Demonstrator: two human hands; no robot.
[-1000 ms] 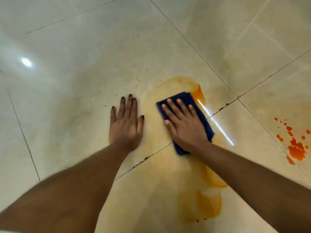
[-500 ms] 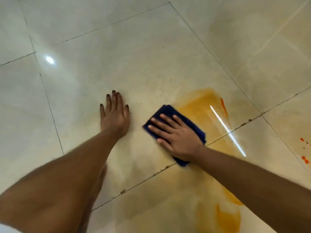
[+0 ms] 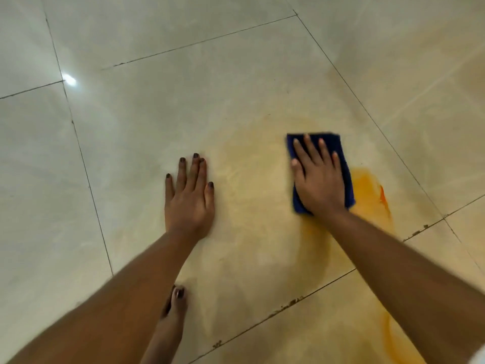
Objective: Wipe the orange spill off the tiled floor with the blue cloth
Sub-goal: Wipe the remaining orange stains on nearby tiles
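The tiled floor [image 3: 236, 88] carries the orange spill [image 3: 367, 190] — smeared pale toward the middle. The right hand [image 3: 319, 179] presses flat-fingered on the blue cloth [image 3: 338, 145] beside the brightest patch; the left hand [image 3: 190, 195] rests flat, grip empty — a bare foot [image 3: 173, 319] below.

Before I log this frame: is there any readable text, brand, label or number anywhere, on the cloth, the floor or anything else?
None: no text, label, brand, number or sign shows in this view.
Blue cloth: plain, no tag or print visible; much of it is hidden under the right hand.
Tiled floor: only grout lines, a light reflection and the orange spill.
Left hand: bare, flat on the floor, nothing written.
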